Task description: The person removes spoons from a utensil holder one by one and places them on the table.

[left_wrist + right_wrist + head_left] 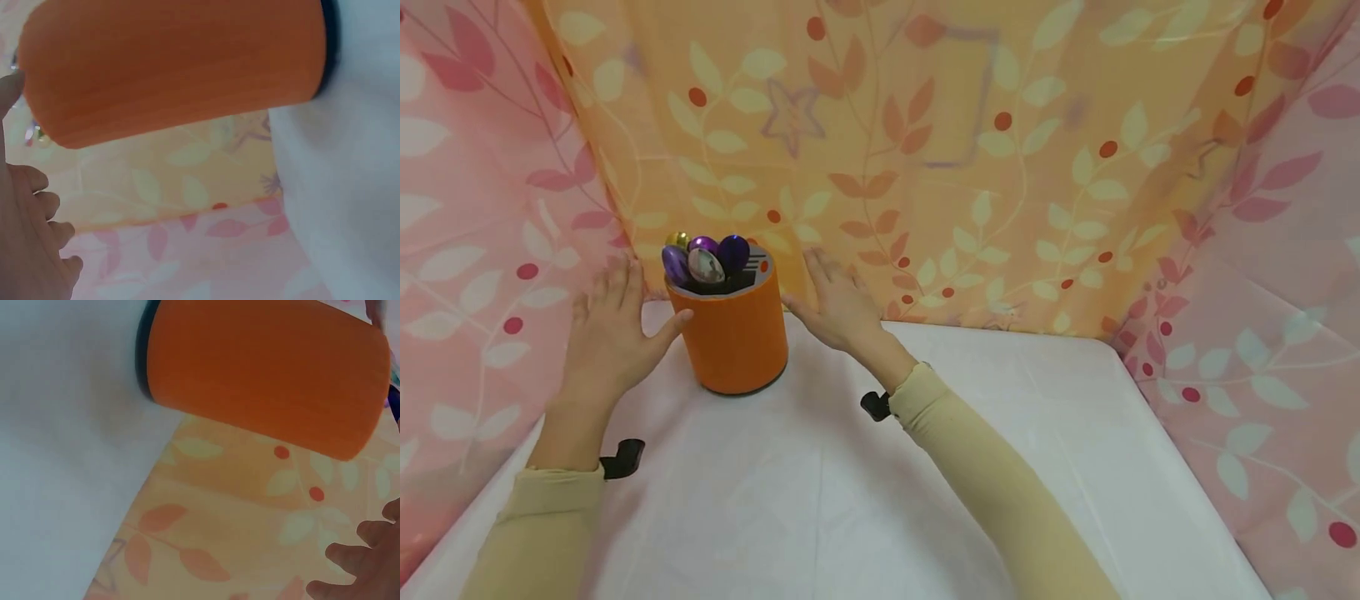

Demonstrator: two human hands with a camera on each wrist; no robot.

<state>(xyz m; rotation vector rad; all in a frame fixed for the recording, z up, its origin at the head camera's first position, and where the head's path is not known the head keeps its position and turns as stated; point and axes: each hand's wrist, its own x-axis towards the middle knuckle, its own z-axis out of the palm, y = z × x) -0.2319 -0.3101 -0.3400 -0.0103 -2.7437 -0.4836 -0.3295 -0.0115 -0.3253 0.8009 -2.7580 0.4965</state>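
Wide grip tbh, left hand at 9 o'clock and right hand at 3 just flanked the orange canister, so holding it probably needed squeezing inward.

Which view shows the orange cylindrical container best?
Head. It shows the orange cylindrical container from top to bottom, including the shiny multicoloured oval pieces at its top. Both wrist views show mostly its side wall and dark base edge, close up and cropped by the frame's upper border.
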